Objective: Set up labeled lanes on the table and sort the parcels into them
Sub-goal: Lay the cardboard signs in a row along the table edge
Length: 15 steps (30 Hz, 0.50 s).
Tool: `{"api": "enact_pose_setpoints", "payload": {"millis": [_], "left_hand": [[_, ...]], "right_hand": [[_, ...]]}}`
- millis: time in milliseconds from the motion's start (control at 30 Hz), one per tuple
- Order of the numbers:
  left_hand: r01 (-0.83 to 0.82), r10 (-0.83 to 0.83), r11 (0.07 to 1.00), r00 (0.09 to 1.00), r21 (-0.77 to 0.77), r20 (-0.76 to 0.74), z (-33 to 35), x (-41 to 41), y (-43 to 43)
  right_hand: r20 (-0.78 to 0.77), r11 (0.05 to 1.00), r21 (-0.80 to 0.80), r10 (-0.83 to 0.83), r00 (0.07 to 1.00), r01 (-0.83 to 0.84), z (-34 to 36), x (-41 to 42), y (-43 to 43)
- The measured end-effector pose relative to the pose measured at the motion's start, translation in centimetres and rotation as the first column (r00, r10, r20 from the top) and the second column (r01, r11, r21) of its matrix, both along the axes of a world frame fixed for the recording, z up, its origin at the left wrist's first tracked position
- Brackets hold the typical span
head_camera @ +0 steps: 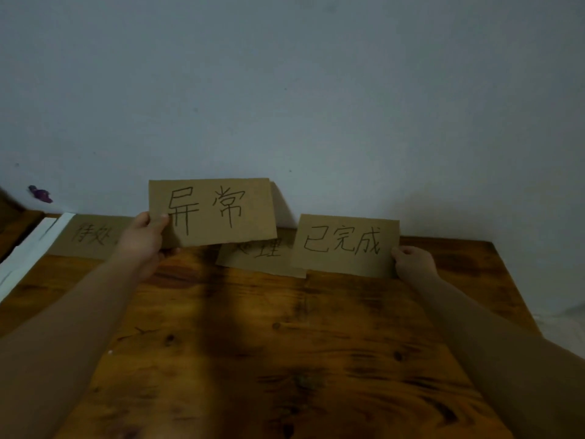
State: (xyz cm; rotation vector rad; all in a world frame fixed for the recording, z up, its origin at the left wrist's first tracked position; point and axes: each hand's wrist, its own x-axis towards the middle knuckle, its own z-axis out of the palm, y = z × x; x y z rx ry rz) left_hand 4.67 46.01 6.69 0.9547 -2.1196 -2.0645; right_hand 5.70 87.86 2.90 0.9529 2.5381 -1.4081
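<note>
Lane labels | your left hand [144, 239] is pinching a brown rectangular cardboard card marked 异常 [212, 212], raised clear, likely awaiting its lane | your right hand [413, 259] is gripping the matching 已完成 card [345, 245], apparently seating it at the far edge of the brown wooden surface [285, 343] | parcels: not showing.

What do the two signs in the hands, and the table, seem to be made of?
The left-hand sign and the right-hand sign: likely plain brown cardboard, matte and stiff, with uneven cut edges. The table: apparently wood, slightly glossy; grain and dark knots show.
</note>
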Motion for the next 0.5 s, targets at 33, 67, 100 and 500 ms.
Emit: {"api": "enact_pose_setpoints", "payload": {"millis": [33,67,100,500], "left_hand": [[-0.002,0.002,1.000,1.000,-0.007,0.011,-0.3,0.0,0.8],[-0.004,0.004,1.000,1.000,-0.015,0.017,-0.5,0.0,1.4],[-0.001,0.002,1.000,1.000,-0.022,0.018,-0.6,-0.1,2.1],[-0.009,0.010,0.997,1.000,-0.076,0.011,-0.5,-0.4,4.9]], "right_hand": [[0.006,1.000,-0.016,-0.005,1.000,0.005,-0.4,-0.1,0.7],[0.011,1.000,-0.028,-0.003,1.000,0.003,-0.7,-0.2,1.2],[0.014,0.999,-0.038,0.003,1.000,-0.002,-1.0,-0.3,1.5],[0.089,0.990,0.134,0.040,0.995,-0.052,-4.2,-1.7,5.7]]}}
